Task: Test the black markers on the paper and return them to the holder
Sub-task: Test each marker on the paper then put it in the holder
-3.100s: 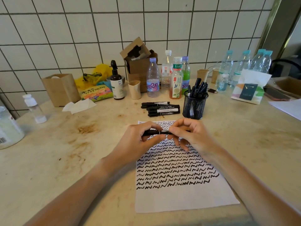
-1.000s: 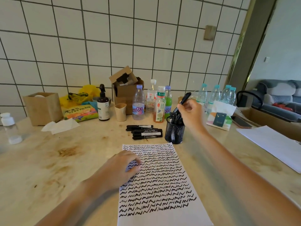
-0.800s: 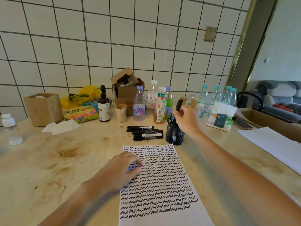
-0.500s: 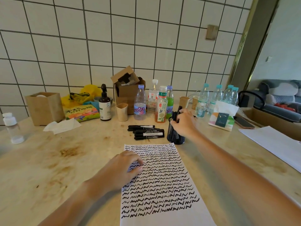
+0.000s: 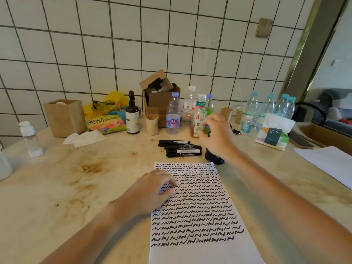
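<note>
Loose black markers, about 4 as far as I can count, lie side by side on the counter, just left of the black mesh holder. Holder is mostly hidden behind the right hand; only its base shows. The marker that hand carried 1 s ago is gone from view and from the fingers, so it looks dropped into the holder. Right hand now hovers over the holder, fingers loosely spread and holding nothing. Left hand has stayed put on the paper, fingers curled with the tips pressing the sheet, nothing gripped. Paper is nearly filled with rows of black squiggles, only the bottom strip blank. Judgement: 1 marker test-and-return cycle just finished; next is likely a reach left for a loose marker. Bottles crowd just behind the holder, a knock risk.
</note>
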